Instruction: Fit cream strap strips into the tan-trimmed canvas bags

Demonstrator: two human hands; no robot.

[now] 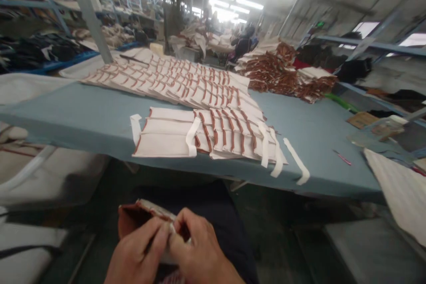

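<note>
Close to my body, below the table edge, a folded cream fabric piece [129,222] with a reddish-brown inner side is held up in both hands. My left hand [140,250] pinches its upper edge. Right beside it, my right hand [198,244] is closed on the same edge, its thumb and fingertips meeting the left fingertips. A bit of white shows between the fingers; I cannot make out what it is. Similar cream pieces with brown edges [166,140] lie overlapped in a row along the table's front edge, with white strips [192,137] over them.
The blue-green table [83,113] carries more layered cream panels [186,86] and a tall brown-and-cream fabric pile [273,69]. A loose white strip [296,162] and a small red tool [342,158] lie on the right. A person [244,44] is far back. Shelves stand on both sides.
</note>
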